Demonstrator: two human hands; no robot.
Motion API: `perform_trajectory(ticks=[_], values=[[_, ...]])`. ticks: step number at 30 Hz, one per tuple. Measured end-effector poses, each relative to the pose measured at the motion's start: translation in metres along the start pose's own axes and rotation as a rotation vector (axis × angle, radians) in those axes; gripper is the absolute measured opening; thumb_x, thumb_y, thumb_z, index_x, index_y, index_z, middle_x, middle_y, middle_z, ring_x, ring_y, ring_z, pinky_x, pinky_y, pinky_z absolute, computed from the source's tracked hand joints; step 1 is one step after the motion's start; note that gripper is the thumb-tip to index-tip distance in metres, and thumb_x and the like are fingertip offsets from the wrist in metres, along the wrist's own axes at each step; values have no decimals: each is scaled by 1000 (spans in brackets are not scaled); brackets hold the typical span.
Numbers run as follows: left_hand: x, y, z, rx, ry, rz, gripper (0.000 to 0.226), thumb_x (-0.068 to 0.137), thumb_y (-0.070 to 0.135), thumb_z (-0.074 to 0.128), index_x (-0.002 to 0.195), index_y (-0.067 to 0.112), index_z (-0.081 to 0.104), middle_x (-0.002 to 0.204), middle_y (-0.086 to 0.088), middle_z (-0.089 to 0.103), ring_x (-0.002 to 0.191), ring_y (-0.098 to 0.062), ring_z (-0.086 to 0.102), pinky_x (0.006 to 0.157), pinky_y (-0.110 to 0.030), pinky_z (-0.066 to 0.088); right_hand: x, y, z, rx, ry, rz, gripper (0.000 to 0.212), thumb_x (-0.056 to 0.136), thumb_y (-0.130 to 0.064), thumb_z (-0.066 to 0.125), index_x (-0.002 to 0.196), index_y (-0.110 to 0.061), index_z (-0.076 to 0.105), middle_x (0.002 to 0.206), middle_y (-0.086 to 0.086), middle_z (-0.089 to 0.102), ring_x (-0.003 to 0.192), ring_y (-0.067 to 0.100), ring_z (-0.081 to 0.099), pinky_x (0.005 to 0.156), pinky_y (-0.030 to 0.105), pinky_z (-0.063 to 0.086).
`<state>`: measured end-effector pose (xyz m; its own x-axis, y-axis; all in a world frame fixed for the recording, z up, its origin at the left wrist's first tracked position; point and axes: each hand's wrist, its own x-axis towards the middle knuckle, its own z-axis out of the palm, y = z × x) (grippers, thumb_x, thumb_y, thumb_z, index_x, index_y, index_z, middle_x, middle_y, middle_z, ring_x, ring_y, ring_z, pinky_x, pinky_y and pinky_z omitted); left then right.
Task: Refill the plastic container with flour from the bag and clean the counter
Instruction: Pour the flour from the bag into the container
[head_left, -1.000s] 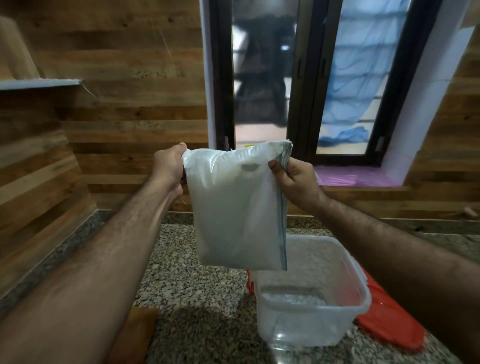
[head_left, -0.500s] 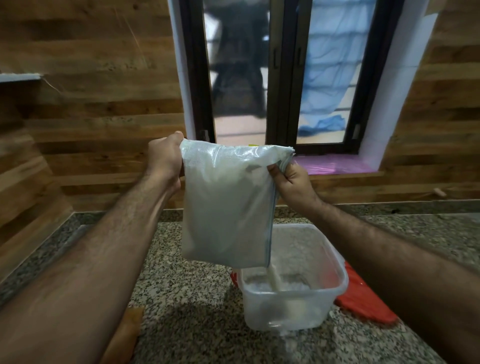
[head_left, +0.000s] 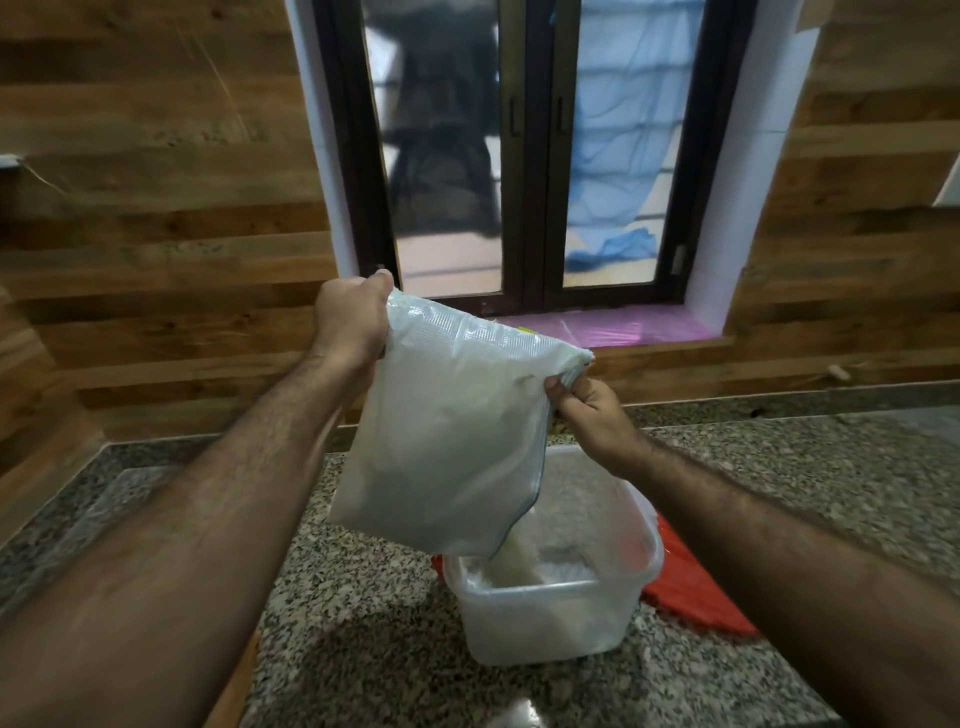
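Hands first: the left hand (head_left: 353, 322) is fisted tight on the bag's (head_left: 447, 441) raised top corner, and the right hand (head_left: 592, 415) pinches the lower corner, tipping the bag's mouth into the plastic container (head_left: 550, 613) on the counter (head_left: 363, 649). Flour (head_left: 511, 558) streams from the low corner (a red lid (head_left: 691, 592) lies behind). Pouring well likely means keeping that corner inside the rim and raising the left side gradually.

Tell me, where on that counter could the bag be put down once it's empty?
Bare granite counter lies right of the plastic container, beyond the right hand, and left of it under the left forearm. It is crowded behind the container, where the red lid lies.
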<state>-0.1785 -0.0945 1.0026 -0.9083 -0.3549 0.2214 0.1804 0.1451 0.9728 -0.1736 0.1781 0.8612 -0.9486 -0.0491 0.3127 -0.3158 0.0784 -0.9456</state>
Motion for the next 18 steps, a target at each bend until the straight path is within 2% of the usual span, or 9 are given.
perform_trajectory(ticks=[2, 5, 8, 9, 10, 13, 16, 18], values=[[1, 1, 6, 24, 9, 13, 36, 102, 32, 62, 83, 3, 72, 81, -10, 64, 77, -24, 60, 65, -36, 47, -1, 3, -7, 33, -41, 38, 32, 110, -26, 55, 120, -2, 75, 116, 10, 79, 109, 23, 75, 98, 38, 60], [1, 4, 16, 55, 1, 26, 36, 101, 32, 64, 77, 6, 70, 80, -9, 64, 77, -24, 60, 66, -37, 47, -1, 6, -18, 97, -56, 82, 26, 111, -17, 55, 114, -1, 75, 110, 8, 79, 105, 23, 74, 98, 38, 59], [3, 3, 21, 76, -12, 26, 37, 101, 33, 64, 76, 7, 71, 81, -10, 66, 78, -26, 62, 67, -38, 48, 1, 7, -32, 70, -7, 73, 13, 103, -7, 66, 99, 0, 77, 94, 10, 78, 89, 22, 71, 86, 37, 58], [4, 1, 21, 88, -17, 26, 37, 101, 34, 64, 78, 6, 73, 82, -11, 67, 81, -29, 64, 68, -40, 49, 1, 4, -37, 54, 28, 65, 7, 97, -1, 71, 94, -2, 77, 87, 6, 78, 83, 18, 71, 80, 34, 58], [4, -1, 22, 101, -21, 31, 37, 101, 34, 64, 79, 5, 74, 83, -12, 68, 82, -31, 65, 69, -41, 50, 2, -1, -41, 41, 70, 49, 8, 88, 3, 73, 92, -4, 76, 82, 3, 77, 79, 15, 70, 76, 31, 57], [4, -2, 24, 145, -17, 58, 39, 102, 34, 62, 80, 4, 73, 85, -16, 68, 80, -28, 62, 70, -42, 49, 3, -15, -51, -43, 122, -51, 29, 72, -8, 64, 99, -6, 73, 88, 5, 74, 84, 16, 69, 76, 30, 57], [4, 0, 26, 212, -36, 97, 42, 105, 38, 59, 86, 3, 75, 96, -21, 72, 87, -33, 67, 75, -49, 57, 4, -32, -46, -182, 108, -183, 34, 74, -21, 69, 108, -15, 71, 100, 10, 76, 90, 16, 71, 78, 42, 62], [5, 1, 29, 288, -59, 147, 43, 107, 35, 55, 84, 2, 73, 87, -16, 69, 83, -31, 65, 74, -48, 57, 7, -49, -38, -318, 75, -262, 35, 77, -32, 75, 110, -20, 71, 103, 3, 76, 95, 12, 72, 83, 40, 63]])
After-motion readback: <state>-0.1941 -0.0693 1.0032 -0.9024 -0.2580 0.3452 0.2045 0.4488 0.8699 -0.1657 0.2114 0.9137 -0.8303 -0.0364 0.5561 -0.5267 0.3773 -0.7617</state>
